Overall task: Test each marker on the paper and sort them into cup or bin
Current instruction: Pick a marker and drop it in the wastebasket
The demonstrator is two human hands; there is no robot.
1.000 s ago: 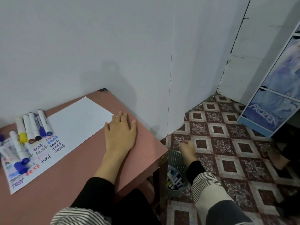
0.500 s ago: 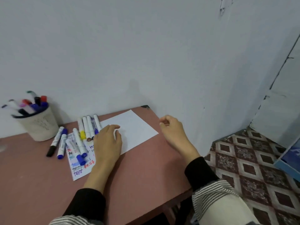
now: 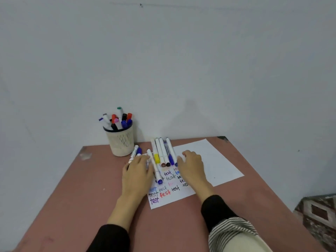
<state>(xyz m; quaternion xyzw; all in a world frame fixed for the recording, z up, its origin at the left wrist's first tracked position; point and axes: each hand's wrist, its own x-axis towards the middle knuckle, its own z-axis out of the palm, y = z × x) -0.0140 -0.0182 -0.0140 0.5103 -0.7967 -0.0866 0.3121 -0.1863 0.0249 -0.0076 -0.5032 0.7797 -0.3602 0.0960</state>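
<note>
Markers [image 3: 162, 151] lay in a loose row at the far left end of the paper [image 3: 209, 160] on the surface [image 3: 91, 188], right of the cup [image 3: 121, 140] already holding several. They looked light, stiff and smooth-barrelled, likely to roll; mid-barrel would be the sure hold. The left hand [image 3: 138, 171] rested with relaxed fingers over the left markers, whether gripping one I cannot tell; the right hand [image 3: 190, 166] lay loosely spread on the paper. "test" was written repeatedly in several colours.
</note>
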